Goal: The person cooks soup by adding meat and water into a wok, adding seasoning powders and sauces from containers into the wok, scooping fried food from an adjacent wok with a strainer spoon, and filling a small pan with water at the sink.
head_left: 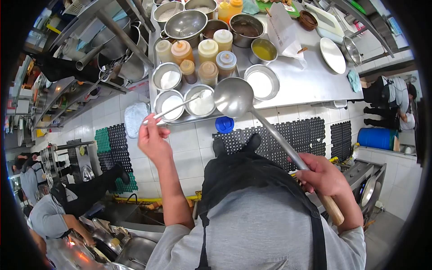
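My left hand (154, 140) pinches the handle end of a spoon (176, 108), whose bowl dips into a metal pot of white powder (196, 106). Wrapped round the long handle of a large metal ladle (233, 96) is my right hand (320, 174). The ladle's round bowl hangs beside that pot, at the front edge of the steel table (310, 85). What lies in the bowl, if anything, I cannot make out. More pots of white powder (170, 104) stand around it, one of them (261, 84) to the ladle's right.
Several squeeze bottles (208, 50) crowd behind the pots. A pan of yellow liquid (264, 50), a paper bag (281, 31) and a white plate (333, 55) are farther right. Black mats (288, 137) cover the floor. At left, a co-worker (51, 216) bends over a pan near flames.
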A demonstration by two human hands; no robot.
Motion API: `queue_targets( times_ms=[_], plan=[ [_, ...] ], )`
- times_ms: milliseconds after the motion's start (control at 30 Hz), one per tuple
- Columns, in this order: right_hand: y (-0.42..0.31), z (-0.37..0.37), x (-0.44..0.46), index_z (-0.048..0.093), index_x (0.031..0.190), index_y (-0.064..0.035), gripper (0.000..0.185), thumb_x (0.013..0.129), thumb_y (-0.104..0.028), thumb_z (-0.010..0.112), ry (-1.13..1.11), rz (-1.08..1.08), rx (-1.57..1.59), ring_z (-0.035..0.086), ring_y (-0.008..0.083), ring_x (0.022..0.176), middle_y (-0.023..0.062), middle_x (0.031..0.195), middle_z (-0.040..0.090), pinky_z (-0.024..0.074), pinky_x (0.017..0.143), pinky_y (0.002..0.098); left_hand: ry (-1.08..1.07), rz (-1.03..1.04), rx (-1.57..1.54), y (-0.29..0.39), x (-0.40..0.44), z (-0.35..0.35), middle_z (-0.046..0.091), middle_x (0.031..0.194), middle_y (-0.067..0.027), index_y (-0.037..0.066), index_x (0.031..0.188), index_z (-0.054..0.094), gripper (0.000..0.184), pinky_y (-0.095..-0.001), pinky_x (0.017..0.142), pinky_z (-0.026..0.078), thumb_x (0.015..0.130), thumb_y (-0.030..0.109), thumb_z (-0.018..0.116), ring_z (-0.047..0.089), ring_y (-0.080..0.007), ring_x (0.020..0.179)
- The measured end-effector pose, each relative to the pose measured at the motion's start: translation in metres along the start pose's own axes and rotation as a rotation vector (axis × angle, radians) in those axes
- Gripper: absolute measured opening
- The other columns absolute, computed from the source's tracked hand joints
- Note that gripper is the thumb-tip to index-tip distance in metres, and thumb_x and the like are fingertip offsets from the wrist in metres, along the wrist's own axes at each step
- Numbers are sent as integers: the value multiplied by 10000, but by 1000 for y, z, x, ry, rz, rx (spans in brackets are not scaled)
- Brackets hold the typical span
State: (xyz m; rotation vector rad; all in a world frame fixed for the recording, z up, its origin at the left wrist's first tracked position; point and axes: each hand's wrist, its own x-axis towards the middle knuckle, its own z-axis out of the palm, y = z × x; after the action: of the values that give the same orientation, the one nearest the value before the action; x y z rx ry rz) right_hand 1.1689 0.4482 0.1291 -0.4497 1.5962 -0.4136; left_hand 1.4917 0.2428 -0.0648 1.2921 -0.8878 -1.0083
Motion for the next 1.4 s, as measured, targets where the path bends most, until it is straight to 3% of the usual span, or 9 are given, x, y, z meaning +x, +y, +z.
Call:
queue_targets(
  times_ms=[167,300,400,667,1267,1400],
  plan=[
    [-9,7,17,563,1351,-28,447,905,-48,592,-90,-33,132,477,61,488,-20,706,548,396,473,217,-76,351,288,20,-3,12,680,841,-66,-48,1050,716,158,-221,548,476,938,50,663,588,-78,572],
    [-13,7,6,556,1351,-12,462,891,-33,588,-48,-56,140,473,61,471,-24,689,543,394,465,219,-257,340,321,-21,1,27,671,823,-82,-25,1033,733,152,-224,522,467,938,78,674,594,-81,572],
    [-10,2,-2,549,1351,-6,455,897,-28,575,-4,-57,137,471,63,476,-19,694,541,391,470,221,-252,279,331,-34,1,29,674,826,-88,-25,1033,733,160,-225,515,470,944,91,670,597,-84,572],
    [10,-13,-7,538,1350,-5,423,929,-44,564,39,-46,167,474,60,496,-12,715,539,373,473,211,-139,40,176,-52,11,23,681,873,-69,-40,1036,709,214,-221,489,440,966,157,664,551,-73,549],
    [10,-14,12,563,1323,-27,404,922,-67,591,7,-51,95,489,63,501,-11,706,546,409,494,223,52,-115,35,-32,15,11,686,865,-75,-40,1067,698,226,-208,484,430,971,157,642,545,-80,517],
    [4,-15,25,565,1322,-31,397,929,-77,588,-63,-14,58,484,61,506,-14,721,542,409,497,221,-5,135,114,23,0,13,684,858,-63,-55,1094,694,216,-202,499,435,971,116,647,543,-74,535]
  ],
)
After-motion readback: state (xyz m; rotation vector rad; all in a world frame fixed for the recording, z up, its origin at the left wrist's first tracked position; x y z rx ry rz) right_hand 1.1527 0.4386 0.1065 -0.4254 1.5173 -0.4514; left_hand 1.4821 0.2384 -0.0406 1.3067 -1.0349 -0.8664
